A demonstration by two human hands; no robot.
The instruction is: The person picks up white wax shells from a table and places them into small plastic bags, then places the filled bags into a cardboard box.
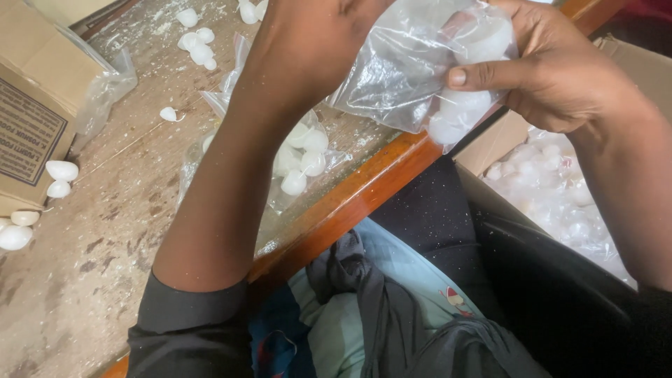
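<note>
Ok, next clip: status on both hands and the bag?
Left hand and right hand both gripping clear plastic bag above table edge. White egg-shaped pieces inside it. Second filled bag lies below on table; nothing blocking.

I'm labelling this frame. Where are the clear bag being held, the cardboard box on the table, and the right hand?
clear bag (399, 77), head view, its crinkled plastic side
cardboard box (31, 105), head view, its top face
right hand (553, 70), head view, its back

bag (399, 70): clear glossy plastic | table (105, 231): rough, matt | box (35, 91): cardboard
</note>
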